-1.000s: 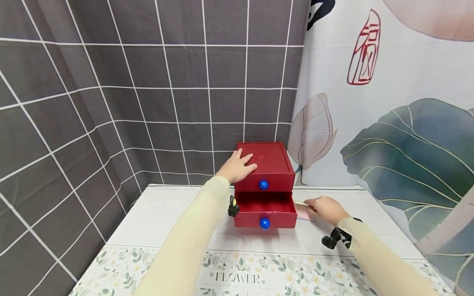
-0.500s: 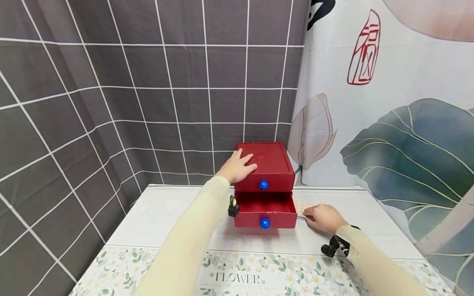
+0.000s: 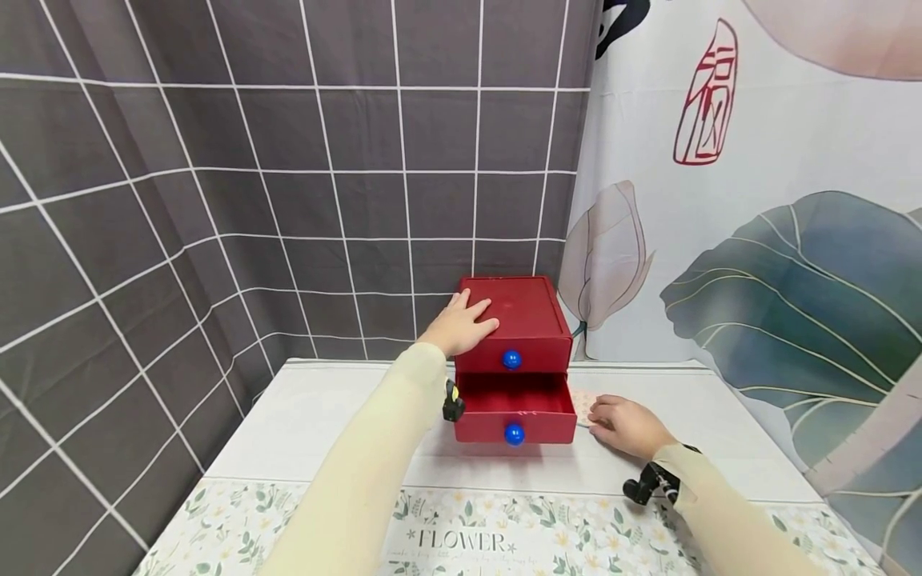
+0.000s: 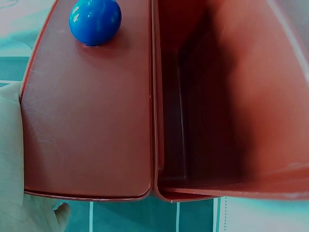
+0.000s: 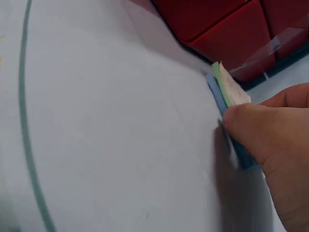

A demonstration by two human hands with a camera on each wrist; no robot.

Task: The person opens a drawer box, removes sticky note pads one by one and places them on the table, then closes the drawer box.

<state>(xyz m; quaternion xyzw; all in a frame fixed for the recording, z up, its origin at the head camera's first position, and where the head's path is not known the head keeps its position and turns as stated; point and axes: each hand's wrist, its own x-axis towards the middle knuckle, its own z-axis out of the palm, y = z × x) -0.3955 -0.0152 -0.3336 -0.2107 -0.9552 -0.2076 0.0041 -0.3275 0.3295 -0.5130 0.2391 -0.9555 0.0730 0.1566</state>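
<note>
My left hand [image 3: 463,324] lies spread on top of a red two-drawer box [image 3: 520,308]. The box's upper drawer is closed; its lower drawer [image 3: 515,428] is pulled out, with a bare floor showing. Beside the box on the right, my right hand [image 3: 630,426] pinches a small stack of notepads [image 5: 232,87] low over the white tabletop. The stack shows a pale pink patterned top, a green edge and a blue layer beneath. In the right wrist view, the thumb [image 5: 241,118] is on the stack's near edge; the fingers are partly hidden.
Each drawer has a round blue knob [image 3: 512,360]. The tabletop [image 3: 346,448] is white, with a floral printed strip [image 3: 468,512] along the front. A dark gridded cloth [image 3: 360,200] hangs behind and left, and a leaf-patterned cloth [image 3: 792,296] on the right.
The right hand has lowered, and the pale strip raised at its fingertips is now down with the stack, whose patterned pink top shows. The left hand, box and drawers have stayed put.
</note>
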